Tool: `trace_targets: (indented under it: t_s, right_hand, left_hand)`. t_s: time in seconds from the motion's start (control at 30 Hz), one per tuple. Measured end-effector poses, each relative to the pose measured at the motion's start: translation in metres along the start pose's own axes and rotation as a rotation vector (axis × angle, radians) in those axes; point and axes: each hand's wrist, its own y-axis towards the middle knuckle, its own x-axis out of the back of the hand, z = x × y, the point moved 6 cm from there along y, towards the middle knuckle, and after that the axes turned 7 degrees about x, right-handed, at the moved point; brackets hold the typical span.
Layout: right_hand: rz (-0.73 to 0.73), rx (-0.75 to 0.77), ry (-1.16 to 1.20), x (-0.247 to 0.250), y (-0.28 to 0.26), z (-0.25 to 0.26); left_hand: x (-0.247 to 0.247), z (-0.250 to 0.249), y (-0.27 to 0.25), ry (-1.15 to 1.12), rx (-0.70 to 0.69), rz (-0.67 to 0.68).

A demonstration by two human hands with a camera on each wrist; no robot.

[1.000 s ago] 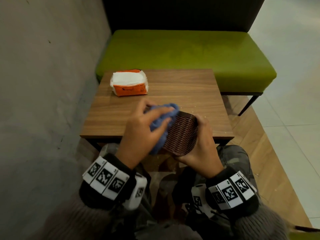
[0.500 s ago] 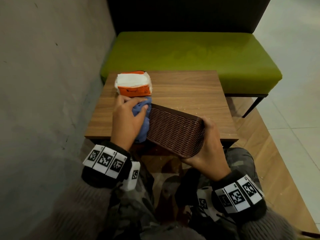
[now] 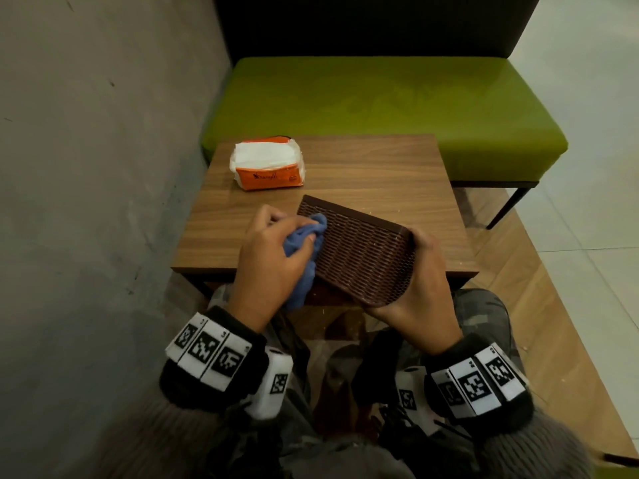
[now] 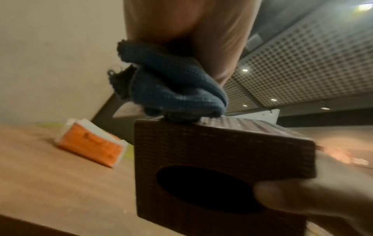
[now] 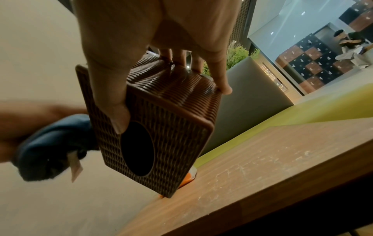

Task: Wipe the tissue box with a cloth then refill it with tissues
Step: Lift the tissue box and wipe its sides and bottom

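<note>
A brown woven tissue box (image 3: 356, 252) (image 5: 161, 127) is held tilted above the near edge of the wooden table (image 3: 380, 167). My right hand (image 3: 420, 281) grips its near right end, thumb beside the dark oval opening (image 5: 137, 148). My left hand (image 3: 273, 261) holds a bunched blue cloth (image 3: 304, 243) (image 4: 171, 86) and presses it on the box's left part. An orange and white tissue pack (image 3: 268, 162) (image 4: 90, 143) lies on the table's far left.
A green padded bench (image 3: 380, 98) stands behind the table. A grey wall (image 3: 86, 202) runs close along the left. Wooden flooring and pale tiles lie to the right. My knees are under the table's near edge.
The box has turned from end-on to lying lengthwise and tilted. My left hand with the cloth swung out to the box's far left end, then came back onto its woven face.
</note>
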Motion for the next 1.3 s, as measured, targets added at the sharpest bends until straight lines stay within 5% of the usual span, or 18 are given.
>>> trace_targets:
  t_s: [0.1,0.27,0.43,0.6,0.77,0.97,1.17,1.3]
  right_hand:
    - [0.003,0.007,-0.004,-0.001,-0.001,0.002]
    - [-0.022,-0.04,0.006,-0.005,0.002,-0.001]
    - [0.0,-0.007,0.021,-0.005,0.002,0.004]
    - [0.013,0.009,0.033,-0.008,0.001,0.007]
    - [0.014,-0.009,0.03,-0.005,-0.002,0.004]
    - [0.024,0.016,0.112,-0.006,-0.007,0.007]
    - [0.063,0.025,0.098,-0.005,-0.008,0.003]
    - [0.058,0.002,0.107,0.002,-0.005,-0.005]
  left_hand:
    - [0.008,0.015,0.003,-0.003,0.173,-0.159]
    - [-0.019,-0.052,-0.045,-0.076,-0.218,0.075]
    - [-0.003,-0.039,0.0,-0.127,-0.122,-0.126]
    - [-0.024,-0.084,-0.03,0.004,-0.573,0.138]
    - [-0.01,-0.031,0.017,-0.141,-0.093,-0.163]
    - [-0.027,-0.058,-0.037,-0.045,-0.535,0.114]
    - [0.003,0.012,0.017,-0.076,-0.009,-0.254]
    - [-0.008,-0.007,-0.037,0.002,-0.332,-0.065]
